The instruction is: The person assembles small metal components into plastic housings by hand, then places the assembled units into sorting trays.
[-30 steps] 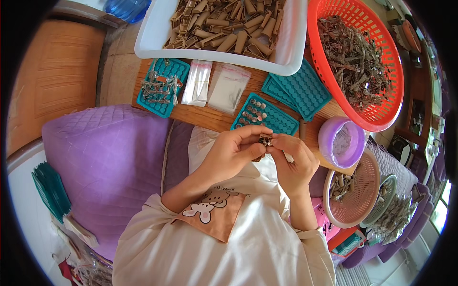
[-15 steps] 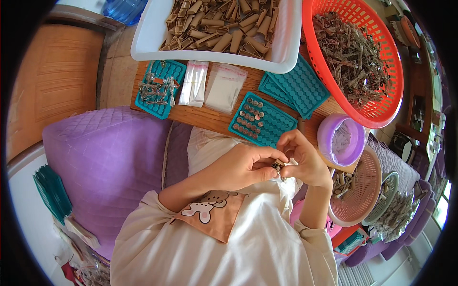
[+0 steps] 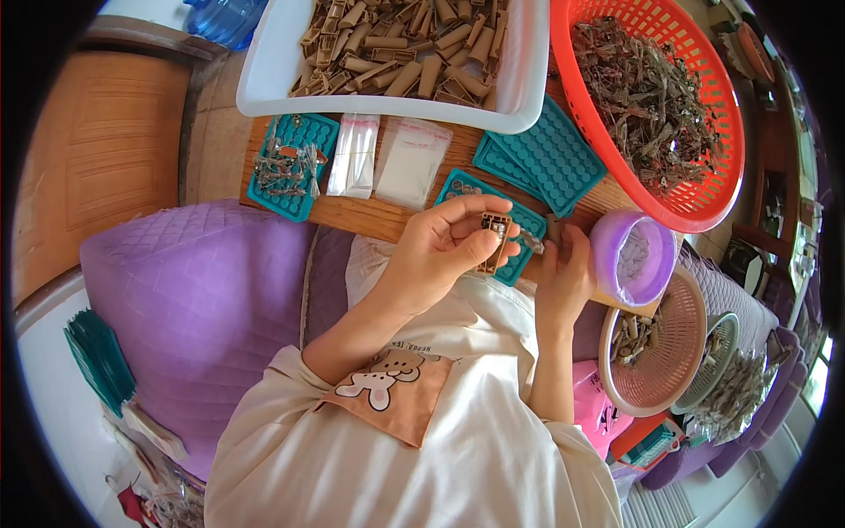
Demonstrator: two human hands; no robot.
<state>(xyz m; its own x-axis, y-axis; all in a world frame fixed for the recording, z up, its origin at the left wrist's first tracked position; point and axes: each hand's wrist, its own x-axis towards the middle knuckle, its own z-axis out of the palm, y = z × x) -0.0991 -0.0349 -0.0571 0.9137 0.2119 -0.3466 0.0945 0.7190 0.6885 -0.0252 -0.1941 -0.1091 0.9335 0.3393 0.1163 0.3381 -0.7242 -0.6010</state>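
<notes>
My left hand (image 3: 444, 246) pinches a small tan plastic case (image 3: 494, 239) between thumb and fingers. The case's open side faces up, with dark and shiny metal parts inside. A small silvery piece (image 3: 531, 240) shows just right of it, between the two hands; I cannot tell what it is joined to. My right hand (image 3: 566, 277) is over the table edge, thumb and fingers bent together; anything between them is too small to make out. Beneath both hands lies a teal tray (image 3: 526, 217) with round pockets. Silver discs (image 3: 462, 185) sit in its far-left pockets, partly hidden by my left hand.
A white bin (image 3: 387, 107) of tan cases stands at the back, a red basket (image 3: 563, 62) of bundled wires right of it. Stacked teal trays (image 3: 554, 154), clear bags (image 3: 414, 163) and another loaded tray (image 3: 295, 207) lie nearer. A purple tub (image 3: 603, 246) stands beside my right hand.
My hands have moved apart and up toward the table. The left one now holds the tan case alone, over the teal tray; the right one has let go of it and shifted right.
</notes>
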